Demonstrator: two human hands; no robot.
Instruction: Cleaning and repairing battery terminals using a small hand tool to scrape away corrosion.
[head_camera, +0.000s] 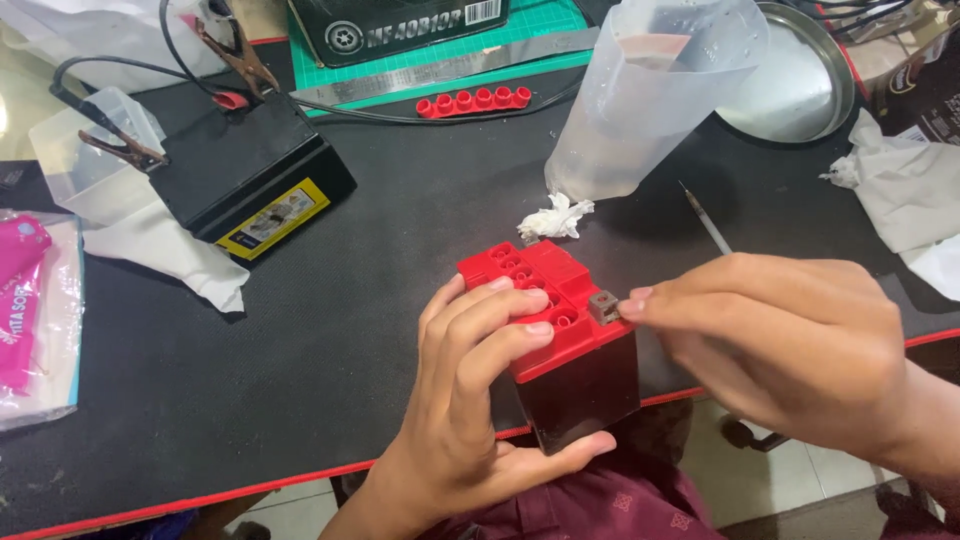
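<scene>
Two hands working at table edge: left hand (470, 400) clamping small black battery with red lid (560, 340), right hand (790, 350) pinching its grey terminal (604, 307), risking tipping off the black mat (300, 380) through loosening grip.

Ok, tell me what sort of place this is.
Probably a home or small-shop workbench for battery servicing. A black mat covers the table; the left hand steadies a red-topped battery, a second black battery wears clip leads, and a green cutting mat lies behind.
</scene>
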